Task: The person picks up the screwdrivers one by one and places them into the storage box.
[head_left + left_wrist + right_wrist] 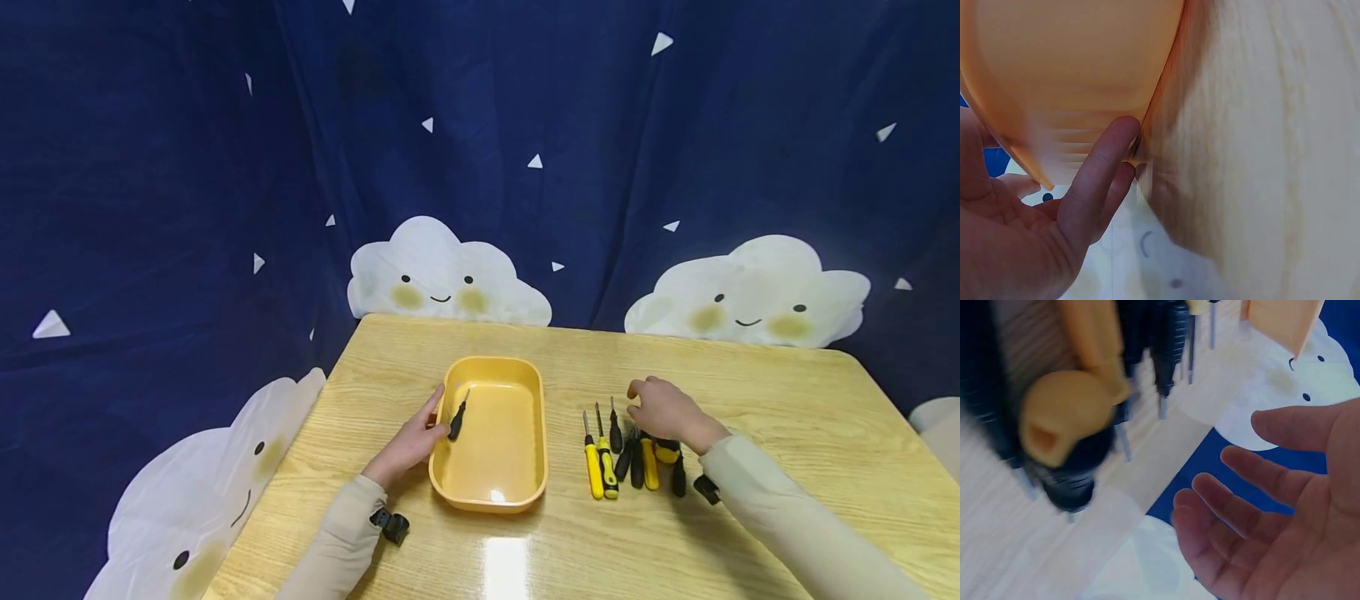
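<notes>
A yellow plastic bin [491,505] stands on the table, and my left hand [411,446] grips its left side. In the left wrist view the fingers [1094,169] lie along the bin's outer wall [1085,75], with the thumb over the rim. Inside the bin a small black screwdriver [457,419] leans near that side. My right hand [667,411] hovers over a row of screwdrivers and holds nothing; its fingers are loosely bent in the right wrist view. Closest below it are a stubby yellow-and-black screwdriver [1063,419] and a black-handled screwdriver [678,477].
Left of my right hand lie a yellow screwdriver [593,468], a yellow-and-black screwdriver [607,471] and a small black screwdriver [616,435], with several others beside them. The wooden table [795,425] ends at a dark blue curtain [480,125] with cloud cutouts.
</notes>
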A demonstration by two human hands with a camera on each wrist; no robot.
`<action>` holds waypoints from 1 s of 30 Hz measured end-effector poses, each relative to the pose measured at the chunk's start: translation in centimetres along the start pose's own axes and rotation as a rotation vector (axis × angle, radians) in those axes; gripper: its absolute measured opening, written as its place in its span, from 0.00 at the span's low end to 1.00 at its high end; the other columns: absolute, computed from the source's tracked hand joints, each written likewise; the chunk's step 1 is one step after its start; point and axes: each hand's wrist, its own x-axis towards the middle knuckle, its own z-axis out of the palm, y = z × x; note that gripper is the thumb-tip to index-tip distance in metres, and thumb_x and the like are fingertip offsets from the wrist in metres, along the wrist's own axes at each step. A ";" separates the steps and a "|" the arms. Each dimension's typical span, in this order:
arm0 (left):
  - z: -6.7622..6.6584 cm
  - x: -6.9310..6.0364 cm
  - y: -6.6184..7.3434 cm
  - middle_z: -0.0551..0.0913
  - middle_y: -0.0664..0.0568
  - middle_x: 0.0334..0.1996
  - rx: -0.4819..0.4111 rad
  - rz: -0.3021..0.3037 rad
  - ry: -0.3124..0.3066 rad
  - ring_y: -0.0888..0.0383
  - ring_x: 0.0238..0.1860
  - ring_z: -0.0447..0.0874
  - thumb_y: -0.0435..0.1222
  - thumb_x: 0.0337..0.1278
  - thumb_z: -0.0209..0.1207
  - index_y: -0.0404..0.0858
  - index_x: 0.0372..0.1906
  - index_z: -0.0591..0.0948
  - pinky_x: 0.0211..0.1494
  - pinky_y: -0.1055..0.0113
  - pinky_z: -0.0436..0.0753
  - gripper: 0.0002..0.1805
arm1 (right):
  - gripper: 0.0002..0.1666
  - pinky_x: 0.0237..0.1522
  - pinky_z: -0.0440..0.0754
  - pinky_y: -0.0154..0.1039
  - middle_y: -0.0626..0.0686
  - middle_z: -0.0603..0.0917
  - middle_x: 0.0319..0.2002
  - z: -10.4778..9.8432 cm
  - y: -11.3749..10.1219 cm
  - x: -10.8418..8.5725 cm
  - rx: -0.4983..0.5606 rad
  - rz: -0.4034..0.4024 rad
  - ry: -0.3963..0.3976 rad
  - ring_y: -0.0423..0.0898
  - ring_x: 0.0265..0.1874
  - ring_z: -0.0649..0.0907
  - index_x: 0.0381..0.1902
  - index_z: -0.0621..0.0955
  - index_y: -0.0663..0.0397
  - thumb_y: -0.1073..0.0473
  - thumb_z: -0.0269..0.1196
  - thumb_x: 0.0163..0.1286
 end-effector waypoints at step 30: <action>-0.1 1.4 -2.3 0.72 0.33 0.53 0.045 0.009 0.040 0.46 0.37 0.81 0.32 0.62 0.48 0.51 0.76 0.46 0.31 0.58 0.82 0.40 | 0.26 0.36 0.76 0.53 0.66 0.79 0.40 2.4 3.8 -3.9 0.119 0.153 -0.006 0.58 0.37 0.78 0.49 0.71 0.75 0.64 0.57 0.52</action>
